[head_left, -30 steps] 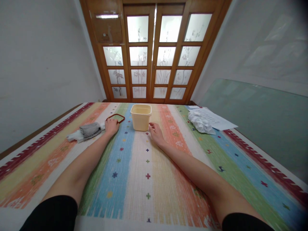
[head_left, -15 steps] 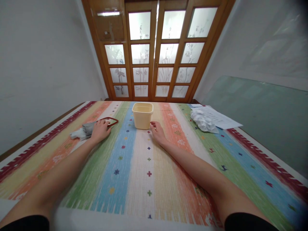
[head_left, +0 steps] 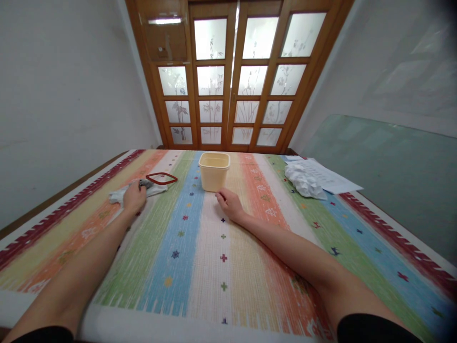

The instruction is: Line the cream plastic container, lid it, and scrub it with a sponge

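My left hand (head_left: 134,196) is closed on a grey-and-white cloth (head_left: 156,189) lying on the table at the left; part of the cloth sticks out on either side of the fingers. Just beyond it lies a dark red, diamond-shaped frame (head_left: 162,178), untouched. In the middle stands an upright, pale yellow square plastic container (head_left: 214,175), its rim facing up. My right hand (head_left: 231,205) rests on the tablecloth in front of the container's lower right side, fingers curled in. I see nothing in it.
A striped tablecloth (head_left: 209,267) covers the table. At the right lie a crumpled white heap (head_left: 304,182), perhaps paper or plastic, and printed sheets (head_left: 333,178). A green board (head_left: 385,166) leans along the right wall. Wooden glazed doors (head_left: 228,97) stand behind the table.
My left hand has drawn back from the red frame and gripped the cloth, which now lies spread more to the right. My right hand has slid slightly toward me, its fingers curling.
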`<action>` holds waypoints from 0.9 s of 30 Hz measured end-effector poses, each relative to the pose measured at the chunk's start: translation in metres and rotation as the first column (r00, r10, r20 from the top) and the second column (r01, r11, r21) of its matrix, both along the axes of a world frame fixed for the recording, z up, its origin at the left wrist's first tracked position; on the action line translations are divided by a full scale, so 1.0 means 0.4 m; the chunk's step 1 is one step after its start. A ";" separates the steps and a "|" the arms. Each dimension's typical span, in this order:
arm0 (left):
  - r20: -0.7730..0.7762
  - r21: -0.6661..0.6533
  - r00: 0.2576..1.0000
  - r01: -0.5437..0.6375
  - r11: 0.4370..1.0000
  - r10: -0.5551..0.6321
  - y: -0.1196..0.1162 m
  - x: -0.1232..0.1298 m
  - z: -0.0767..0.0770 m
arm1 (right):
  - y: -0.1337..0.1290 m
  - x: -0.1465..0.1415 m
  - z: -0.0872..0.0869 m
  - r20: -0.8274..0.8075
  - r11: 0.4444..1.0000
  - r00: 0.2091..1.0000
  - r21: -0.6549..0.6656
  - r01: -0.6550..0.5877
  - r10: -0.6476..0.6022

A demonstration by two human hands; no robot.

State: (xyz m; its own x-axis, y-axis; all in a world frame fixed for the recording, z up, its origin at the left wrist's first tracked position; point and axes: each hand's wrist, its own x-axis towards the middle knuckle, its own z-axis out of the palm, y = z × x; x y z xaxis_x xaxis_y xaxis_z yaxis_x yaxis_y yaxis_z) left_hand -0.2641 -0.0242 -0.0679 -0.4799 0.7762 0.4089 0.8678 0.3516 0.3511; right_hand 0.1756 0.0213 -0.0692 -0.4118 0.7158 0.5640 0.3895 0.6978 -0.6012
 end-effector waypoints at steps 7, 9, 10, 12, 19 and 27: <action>0.466 0.399 0.884 -0.182 0.899 -0.027 0.039 0.023 -0.018 | -0.052 -0.249 -0.001 0.151 0.967 0.960 0.060 -0.247 0.235; 0.525 0.456 0.849 -0.227 0.861 -0.054 0.046 0.024 -0.018 | -0.031 -0.336 -0.007 0.128 0.977 0.974 0.076 -0.198 0.187; 0.540 0.475 0.839 -0.239 0.847 -0.066 0.049 0.023 -0.018 | -0.016 -0.377 -0.010 0.115 0.982 0.980 0.082 -0.173 0.163; 0.561 0.498 0.823 -0.248 0.831 -0.090 0.051 0.022 -0.019 | 0.018 -0.453 -0.015 0.092 0.990 0.989 0.069 -0.119 0.113; 0.658 0.473 0.742 -0.273 0.838 -0.130 0.044 0.046 -0.022 | 0.127 -0.609 -0.003 0.109 0.999 0.994 -0.042 -0.018 0.022; 0.816 0.527 0.481 -0.387 0.757 -0.321 0.042 0.023 0.042 | 0.129 -0.548 0.002 0.118 0.998 0.992 0.016 -0.053 0.051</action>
State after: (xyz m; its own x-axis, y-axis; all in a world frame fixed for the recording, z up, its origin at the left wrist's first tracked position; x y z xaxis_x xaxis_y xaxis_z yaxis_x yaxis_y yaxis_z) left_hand -0.2548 -0.0073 -0.0509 -0.8531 0.5087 0.1155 0.0055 -0.2126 0.9771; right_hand -0.0436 0.0730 -0.0684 -0.5121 0.6815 0.5228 0.4196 0.7296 -0.5400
